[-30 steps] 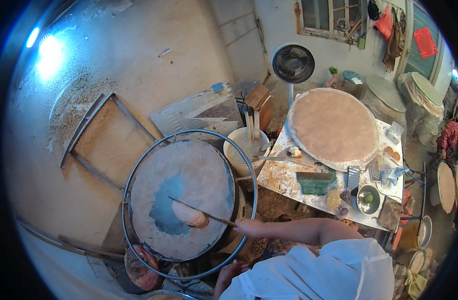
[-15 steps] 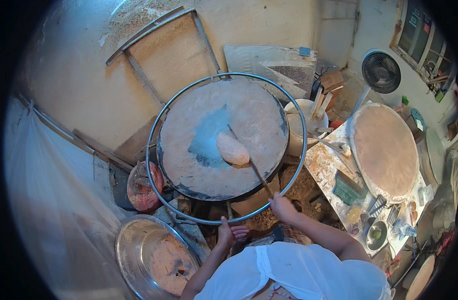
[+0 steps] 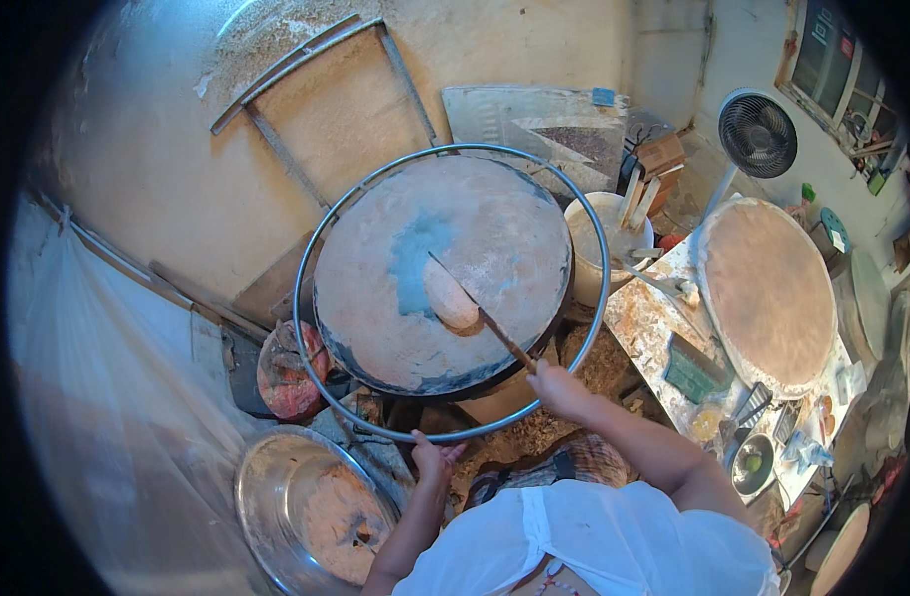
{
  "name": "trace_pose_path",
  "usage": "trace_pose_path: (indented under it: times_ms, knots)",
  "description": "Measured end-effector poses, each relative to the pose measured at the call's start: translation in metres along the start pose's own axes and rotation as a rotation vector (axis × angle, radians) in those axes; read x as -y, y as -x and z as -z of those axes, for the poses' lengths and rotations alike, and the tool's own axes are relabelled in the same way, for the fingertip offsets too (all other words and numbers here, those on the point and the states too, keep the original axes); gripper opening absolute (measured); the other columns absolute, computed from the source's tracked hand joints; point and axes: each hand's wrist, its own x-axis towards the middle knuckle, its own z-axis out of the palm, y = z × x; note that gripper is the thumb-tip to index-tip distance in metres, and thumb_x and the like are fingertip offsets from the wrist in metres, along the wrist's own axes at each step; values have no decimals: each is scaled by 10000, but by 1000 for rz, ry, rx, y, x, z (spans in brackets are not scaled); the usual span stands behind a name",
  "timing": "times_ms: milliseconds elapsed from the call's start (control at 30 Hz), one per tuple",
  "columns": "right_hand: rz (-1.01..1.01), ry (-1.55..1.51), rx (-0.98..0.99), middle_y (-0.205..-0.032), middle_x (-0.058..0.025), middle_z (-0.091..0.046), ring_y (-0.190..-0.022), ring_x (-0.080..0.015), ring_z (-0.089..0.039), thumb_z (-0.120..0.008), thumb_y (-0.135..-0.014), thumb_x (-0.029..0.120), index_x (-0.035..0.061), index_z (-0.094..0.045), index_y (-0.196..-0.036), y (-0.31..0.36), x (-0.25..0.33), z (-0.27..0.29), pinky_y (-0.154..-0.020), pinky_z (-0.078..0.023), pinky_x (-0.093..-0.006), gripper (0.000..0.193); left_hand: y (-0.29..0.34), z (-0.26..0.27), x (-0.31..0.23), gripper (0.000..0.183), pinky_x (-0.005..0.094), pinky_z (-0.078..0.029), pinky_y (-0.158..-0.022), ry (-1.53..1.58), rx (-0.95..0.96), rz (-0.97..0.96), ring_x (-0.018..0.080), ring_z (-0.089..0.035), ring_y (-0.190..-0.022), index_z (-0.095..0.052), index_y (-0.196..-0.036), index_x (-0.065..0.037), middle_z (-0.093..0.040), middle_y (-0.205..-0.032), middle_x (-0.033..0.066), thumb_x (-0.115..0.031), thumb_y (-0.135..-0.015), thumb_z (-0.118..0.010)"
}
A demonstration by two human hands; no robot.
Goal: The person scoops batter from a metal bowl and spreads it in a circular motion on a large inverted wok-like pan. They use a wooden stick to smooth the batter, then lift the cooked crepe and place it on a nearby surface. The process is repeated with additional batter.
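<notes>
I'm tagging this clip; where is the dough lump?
In the head view, the dough lump sits near the middle of the round griddle, at the lower right of the bluish patch, by the thin stick in the right hand.

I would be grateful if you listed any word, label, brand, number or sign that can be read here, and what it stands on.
Readable text: none.
Window: small pale and red markings, too small and blurred to read.
Fan: any marking at its hub is too small to read.
Round griddle and the thin tool in the right hand: no writing visible.
</notes>
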Motion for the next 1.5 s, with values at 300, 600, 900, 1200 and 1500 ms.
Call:
trace_pose_path:
  times_ms: [300,600,900,1200,1500]
  knots:
    - [-19,15,6,-890,-301,-633,-863,-476,-623,-461,-965,294,-48,-487,-1006,4,1,-5,-765,-487,-539,346,30,-37,31,618,420,-567,-715,-437,818,395,329,-682,-864,-542,-1069,85,-670,-937,209,-506,-985,-384]
    - [-38,-17,20,-856,-306,-627,-828,-448,-638,-453,-963,286,-59,-468,-978,-1,-13,8,-731,-497,-533,346,-40,25,26,752,355,-578,-588,156,26,28,328,-654,-692,-451,-970,101,-628,-866,279,-619,-965,-234]
    - [-127,59,-67,-836,-281,-637,-808,-459,-638,-438,-968,333,-10,-460,-1019,-36,-54,54,-697,-511,-523,347,61,-112,31,759,432,-525,-896,-138,392,590,397,-580,-1119,-406,-1261,141,-577,-1170,315,-537,-1000,-188]
    - [4,106,-72,-845,-279,-648,-826,-443,-646,-458,-958,303,-13,-480,-984,-87,-48,107,-744,-510,-543,318,89,-144,-9,328,286,-504,-776,-1204,862,-211,115,-611,-857,-663,-1072,16,-684,-926,67,-278,-961,-570]
    - [76,146,24,-889,-297,-636,-846,-472,-622,-454,-961,321,-35,-502,-1046,-104,-38,95,-749,-497,-542,369,32,125,-64,260,338,-485,-571,-1001,-402,-504,201,-618,-589,-672,-850,42,-641,-640,112,-213,-811,-643]
